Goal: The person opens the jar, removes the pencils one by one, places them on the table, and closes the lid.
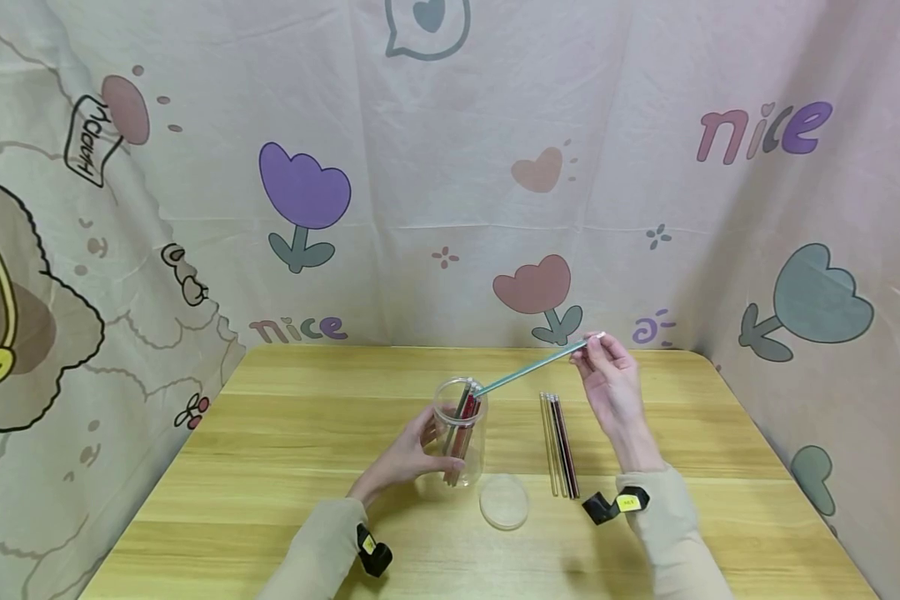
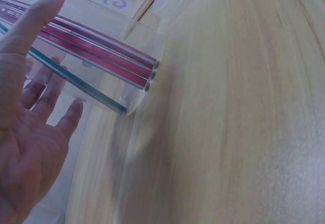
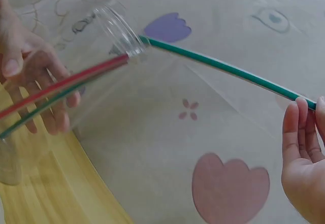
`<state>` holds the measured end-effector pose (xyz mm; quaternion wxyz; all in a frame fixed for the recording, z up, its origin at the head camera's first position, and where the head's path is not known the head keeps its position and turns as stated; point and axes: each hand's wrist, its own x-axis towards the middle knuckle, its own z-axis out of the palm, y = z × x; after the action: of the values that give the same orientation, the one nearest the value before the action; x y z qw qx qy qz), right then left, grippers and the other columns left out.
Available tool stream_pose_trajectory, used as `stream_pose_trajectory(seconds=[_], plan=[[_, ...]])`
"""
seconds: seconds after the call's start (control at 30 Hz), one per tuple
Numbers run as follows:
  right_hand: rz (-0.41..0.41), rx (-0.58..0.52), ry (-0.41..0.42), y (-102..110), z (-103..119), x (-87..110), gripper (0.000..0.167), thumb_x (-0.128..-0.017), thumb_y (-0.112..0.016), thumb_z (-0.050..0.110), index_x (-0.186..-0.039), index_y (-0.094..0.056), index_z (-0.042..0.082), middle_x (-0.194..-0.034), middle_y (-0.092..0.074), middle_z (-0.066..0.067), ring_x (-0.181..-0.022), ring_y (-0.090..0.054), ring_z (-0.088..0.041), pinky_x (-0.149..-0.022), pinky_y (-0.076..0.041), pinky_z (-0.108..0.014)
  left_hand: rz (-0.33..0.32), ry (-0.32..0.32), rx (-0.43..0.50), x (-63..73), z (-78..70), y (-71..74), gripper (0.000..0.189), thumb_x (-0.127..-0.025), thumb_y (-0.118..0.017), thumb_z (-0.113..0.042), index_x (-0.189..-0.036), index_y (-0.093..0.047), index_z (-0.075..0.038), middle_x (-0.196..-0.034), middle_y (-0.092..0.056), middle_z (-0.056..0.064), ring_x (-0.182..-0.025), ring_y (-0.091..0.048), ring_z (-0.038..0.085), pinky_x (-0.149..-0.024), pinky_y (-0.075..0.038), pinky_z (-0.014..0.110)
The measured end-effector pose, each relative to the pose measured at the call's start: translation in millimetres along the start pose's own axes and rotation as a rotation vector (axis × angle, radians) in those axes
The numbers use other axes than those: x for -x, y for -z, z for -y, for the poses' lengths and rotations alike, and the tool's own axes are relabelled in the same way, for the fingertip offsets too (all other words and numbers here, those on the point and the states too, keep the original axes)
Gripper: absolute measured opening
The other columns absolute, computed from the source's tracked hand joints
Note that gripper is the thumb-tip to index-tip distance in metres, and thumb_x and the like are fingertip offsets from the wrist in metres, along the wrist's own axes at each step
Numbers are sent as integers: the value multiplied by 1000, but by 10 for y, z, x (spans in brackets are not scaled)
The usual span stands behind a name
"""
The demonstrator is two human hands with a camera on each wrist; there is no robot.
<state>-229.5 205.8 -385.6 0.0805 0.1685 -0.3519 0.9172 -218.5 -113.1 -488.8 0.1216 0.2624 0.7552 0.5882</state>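
Fingers of the left hand (image 1: 412,454) curled round the clear jar (image 1: 476,451) — a loose hold could let it tip if the green stick (image 1: 532,367) levered against it. That stick pointed down to the jar's mouth, long axis from two to eight o'clock in the head view — outer end pinched by the right hand (image 1: 612,390).

Possibly home corner, surroundings screened off: wood-grain table (image 1: 270,454), cartoon-printed cloth (image 1: 435,158) on three sides.
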Motion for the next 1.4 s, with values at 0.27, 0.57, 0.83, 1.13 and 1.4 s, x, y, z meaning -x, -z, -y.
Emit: stream_pose_trajectory(seconds=[0.27,0.57,0.83,1.13,1.4], plan=[[-72,-12,1,281,70,33,15,-99,-55,-1,-99,-70,0,-89,-73,-9,-78,-69,-17,-79,-63,-24,-1,-4,-2,-2,-5,0,80,-79,-86,-19,-146,-41,-20,-157,-44,8,-150,-33,40,-123,-25,65],[-147,146,-41,629,86,103,18,-99,-56,-2,-97,-73,4,-87,-76,-5,-72,-68,-13,-70,-61,-21,2,-16,-5,-8,11,2,80,-80,-86,-19,-147,-41,-20,-157,-44,9,-149,-34,41,-122,-26,66],[-191,277,-162,943,61,163,24,-100,-55,0,-95,-76,9,-85,-76,1,-69,-66,-7,-66,-58,-15,2,-12,-9,-9,-1,3,80,-79,-86,-18,-146,-41,-18,-157,-44,10,-149,-34,42,-122,-26,66],[-206,370,-222,1177,-17,261,26,-101,-56,2,-96,-79,14,-82,-74,4,-63,-60,-4,-57,-53,-13,-8,8,-12,2,-14,1,80,-78,-86,-19,-145,-42,-21,-158,-43,10,-149,-34,42,-122,-26,66],[-221,451,-326,1289,-100,262,23,-102,-56,8,-106,-77,15,-81,-72,7,-63,-58,-2,-56,-49,-13,-1,3,-11,2,-15,-2,80,-79,-86,-18,-145,-42,-22,-157,-43,9,-149,-34,42,-122,-25,67]])
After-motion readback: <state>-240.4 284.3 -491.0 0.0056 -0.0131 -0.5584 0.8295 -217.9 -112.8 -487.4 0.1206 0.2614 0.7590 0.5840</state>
